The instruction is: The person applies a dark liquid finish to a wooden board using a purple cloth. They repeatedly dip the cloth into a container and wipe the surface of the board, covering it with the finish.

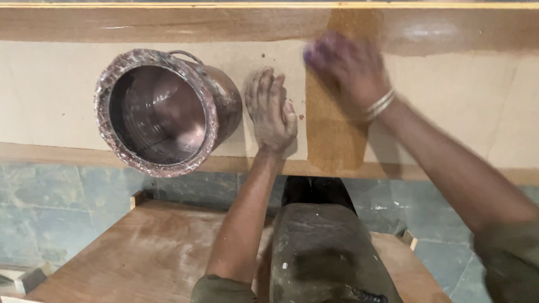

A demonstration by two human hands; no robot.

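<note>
My left hand (271,109) lies flat, fingers together, on a pale wooden board (56,95), just right of a stained metal bucket (163,112). My right hand (348,67), blurred and wearing metal bangles at the wrist, is closed on a small purplish pad or cloth (312,53) pressed to the board. Under that hand runs a darker, wet-looking brown stripe (334,129) from the board's far edge to its near edge. The bucket holds a dark brown liquid coating and stands on the board.
A glossy brown band (168,25) runs along the board's far side. Below the board are a grey-green tiled floor (56,202), a lower plywood panel (151,247), and my trouser leg (320,252).
</note>
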